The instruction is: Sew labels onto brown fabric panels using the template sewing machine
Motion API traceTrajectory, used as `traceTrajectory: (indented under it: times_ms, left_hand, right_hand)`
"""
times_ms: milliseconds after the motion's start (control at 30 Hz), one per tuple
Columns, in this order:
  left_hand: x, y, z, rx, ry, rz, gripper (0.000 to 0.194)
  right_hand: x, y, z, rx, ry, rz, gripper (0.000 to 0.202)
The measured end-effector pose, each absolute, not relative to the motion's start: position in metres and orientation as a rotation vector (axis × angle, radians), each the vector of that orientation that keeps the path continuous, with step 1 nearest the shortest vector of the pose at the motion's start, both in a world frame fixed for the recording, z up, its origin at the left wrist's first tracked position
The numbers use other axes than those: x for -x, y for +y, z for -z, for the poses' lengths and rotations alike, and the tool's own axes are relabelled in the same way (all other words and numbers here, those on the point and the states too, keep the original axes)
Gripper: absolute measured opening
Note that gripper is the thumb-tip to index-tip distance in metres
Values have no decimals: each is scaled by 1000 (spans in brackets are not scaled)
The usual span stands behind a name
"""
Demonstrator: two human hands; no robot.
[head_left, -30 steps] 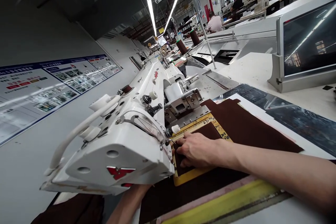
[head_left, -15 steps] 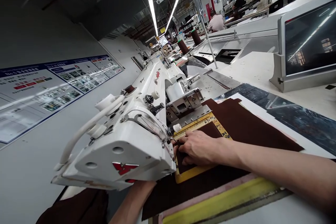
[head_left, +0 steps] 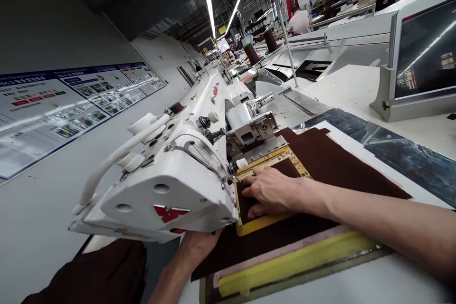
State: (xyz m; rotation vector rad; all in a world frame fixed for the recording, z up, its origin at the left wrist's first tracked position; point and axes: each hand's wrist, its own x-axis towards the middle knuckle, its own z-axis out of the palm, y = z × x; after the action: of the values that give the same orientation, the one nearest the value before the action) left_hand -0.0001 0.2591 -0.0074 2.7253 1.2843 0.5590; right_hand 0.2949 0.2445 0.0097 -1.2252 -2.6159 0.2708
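Observation:
My right hand (head_left: 269,192) lies with its fingers spread on brown fabric (head_left: 356,166), inside a yellow frame (head_left: 265,224) that has handwriting on it. The frame rests on the fabric beside the white sewing machine head (head_left: 171,175), with its upper edge by a metal clamp plate (head_left: 263,149). Below the machine head, my left hand (head_left: 201,243) reaches in at the near edge of the fabric. Its fingers are hidden by the machine head, so I cannot see whether they hold anything.
A screen (head_left: 425,52) stands at the right on the white machine table. Dark brown cloth (head_left: 96,275) hangs at the lower left. A yellow strip (head_left: 295,261) runs along the fabric's near side. Thread cones (head_left: 252,53) stand farther back, and a seated person (head_left: 299,21) works beyond.
My left hand has drawn back from the frame's left edge by the needle area, toward me. My right hand stays on the fabric, its fingers slightly shifted. The view has tilted down a little.

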Motion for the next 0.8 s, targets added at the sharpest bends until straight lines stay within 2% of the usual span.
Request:
traceTrajectory:
  times_ms: [167, 433, 800]
  left_hand:
    - [2, 225, 3, -2626, 1463, -390, 26]
    - [5, 209, 13, -2656, 1336, -534, 17]
    - [4, 206, 10, -2636, 1234, -566, 16]
  right_hand:
    - [-296, 242, -10, 1221, -2622, -269, 41]
    - [-295, 244, -5, 1190, -2676, -262, 43]
    - [-295, 242, -6, 1175, -2702, -250, 43]
